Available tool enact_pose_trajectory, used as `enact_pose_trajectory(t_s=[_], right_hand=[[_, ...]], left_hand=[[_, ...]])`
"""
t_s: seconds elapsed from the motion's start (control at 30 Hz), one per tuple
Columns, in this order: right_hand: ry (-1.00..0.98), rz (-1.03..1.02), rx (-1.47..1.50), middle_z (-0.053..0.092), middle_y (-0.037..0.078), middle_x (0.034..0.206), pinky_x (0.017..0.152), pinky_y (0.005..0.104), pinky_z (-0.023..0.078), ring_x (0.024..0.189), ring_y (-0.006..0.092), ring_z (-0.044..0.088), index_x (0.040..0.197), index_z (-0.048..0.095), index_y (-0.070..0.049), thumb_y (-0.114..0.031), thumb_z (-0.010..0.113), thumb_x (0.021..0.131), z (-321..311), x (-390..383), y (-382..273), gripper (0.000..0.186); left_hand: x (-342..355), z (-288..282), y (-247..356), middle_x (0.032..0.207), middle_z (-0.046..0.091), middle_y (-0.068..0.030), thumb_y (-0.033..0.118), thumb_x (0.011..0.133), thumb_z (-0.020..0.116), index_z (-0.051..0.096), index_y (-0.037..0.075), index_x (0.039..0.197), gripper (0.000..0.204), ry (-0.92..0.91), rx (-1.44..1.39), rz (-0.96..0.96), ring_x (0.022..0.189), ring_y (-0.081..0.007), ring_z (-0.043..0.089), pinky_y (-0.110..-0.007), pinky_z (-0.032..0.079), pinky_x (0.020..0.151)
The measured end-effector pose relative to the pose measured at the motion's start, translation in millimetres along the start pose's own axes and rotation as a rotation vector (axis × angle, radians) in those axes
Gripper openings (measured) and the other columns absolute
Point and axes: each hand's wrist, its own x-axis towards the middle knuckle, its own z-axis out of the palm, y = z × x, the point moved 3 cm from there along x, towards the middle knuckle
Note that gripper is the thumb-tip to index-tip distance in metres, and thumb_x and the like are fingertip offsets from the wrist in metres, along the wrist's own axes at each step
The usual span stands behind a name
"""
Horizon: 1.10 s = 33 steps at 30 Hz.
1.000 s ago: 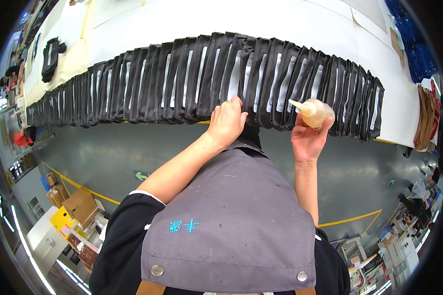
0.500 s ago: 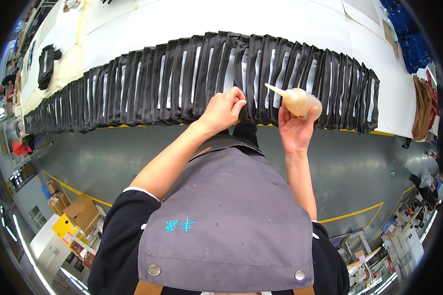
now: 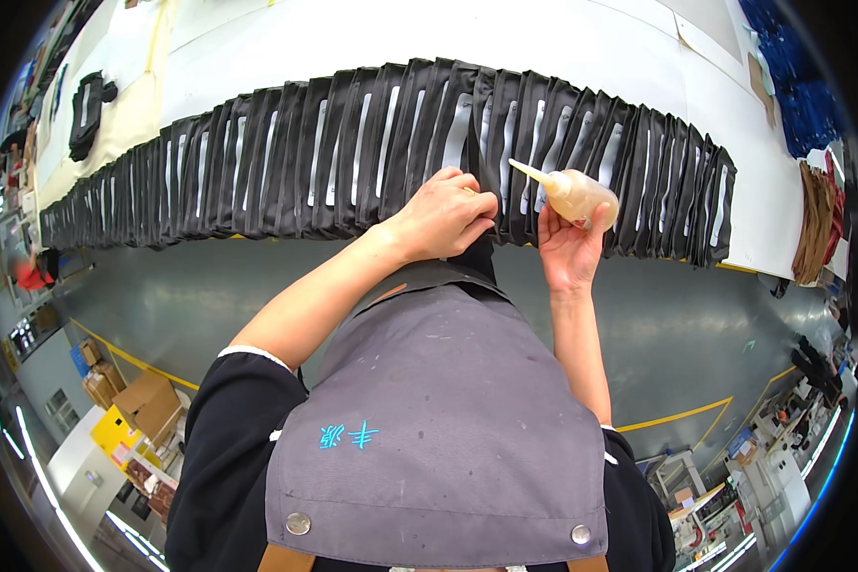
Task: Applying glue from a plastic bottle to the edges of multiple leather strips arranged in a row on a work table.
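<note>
A long row of black fabric pieces [image 3: 300,157], each with a pale grey strip on it, leans packed side by side along the near side of the white table. My left hand [image 3: 443,214] is at the row's front edge near the middle, its fingers curled together against the pieces. What it pinches, if anything, is hidden by the fingers. A cream-coloured squeeze bottle [image 3: 586,198] with a long thin nozzle rests in my right hand [image 3: 572,253], fingers wrapped around its base. The nozzle points up and left over the row, close to a gap between two pieces.
The white table [image 3: 353,33] stretches behind the row. A separate black piece [image 3: 88,114] lies at its left, with blue material [image 3: 791,76] and brown hanging strips [image 3: 815,219] on the right. Cardboard boxes [image 3: 148,400] stand on the floor at lower left.
My left hand has shifted slightly right along the front edge, its fingers curling more. The bottle and right hand have barely moved. A gap between the pieces near the middle looks wider.
</note>
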Motion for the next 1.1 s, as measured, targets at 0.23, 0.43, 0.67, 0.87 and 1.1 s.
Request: enact_pose_trajectory(t_s=[0.23,0.43,0.67,0.87,1.1], right_hand=[[0.003,-0.023,-0.018,0.057,0.006,0.114,0.09,0.0347,0.052,0.104,0.0204,0.059,0.12,0.048,-0.007,-0.05,0.061,0.085,-3,-3,0,0.057],[-0.019,-0.133,-0.037,0.057,0.008,0.118,0.088,0.0332,0.053,0.106,0.0208,0.058,0.121,0.049,-0.007,-0.046,0.063,0.085,3,-27,-16,0.055],[-0.012,-0.496,-0.444,0.052,0.008,0.123,0.09,0.0347,0.048,0.11,0.0204,0.055,0.131,0.041,-0.006,-0.039,0.06,0.09,-16,-58,-30,0.056],[0.02,-0.652,-0.648,0.052,0.006,0.114,0.088,0.0317,0.043,0.104,0.0164,0.052,0.122,0.045,-0.001,-0.032,0.071,0.084,-23,-81,-20,0.056],[-0.022,-0.761,-0.777,0.054,0.007,0.113,0.081,0.0318,0.049,0.102,0.0182,0.055,0.123,0.046,-0.002,-0.034,0.067,0.086,-27,-88,-17,0.053]], left_hand=[[-4,8,-11,0.075,0.061,-0.0102,0.013,0.08,0.063,0.06,0.004,0.081,0.009,-0.167,-0.029,-0.236,0.08,-0.0287,0.057,-0.04,0.046,0.073],[-2,6,-14,0.074,0.061,-0.0124,0.014,0.082,0.063,0.061,0.002,0.08,0.012,-0.057,-0.116,-0.207,0.075,-0.0311,0.06,-0.04,0.047,0.068],[3,7,-22,0.073,0.067,-0.011,0.017,0.084,0.063,0.065,0.001,0.086,0.016,-0.086,-0.308,-0.542,0.068,-0.0199,0.065,-0.031,0.049,0.068],[11,4,-25,0.068,0.066,-0.0027,0.021,0.084,0.063,0.067,0.001,0.085,0.02,-0.168,-0.414,-0.705,0.064,-0.0092,0.059,-0.027,0.047,0.066],[14,4,-24,0.066,0.064,-0.002,0.022,0.083,0.064,0.066,0.002,0.083,0.021,-0.161,-0.392,-0.724,0.061,-0.0085,0.057,-0.026,0.046,0.063]])
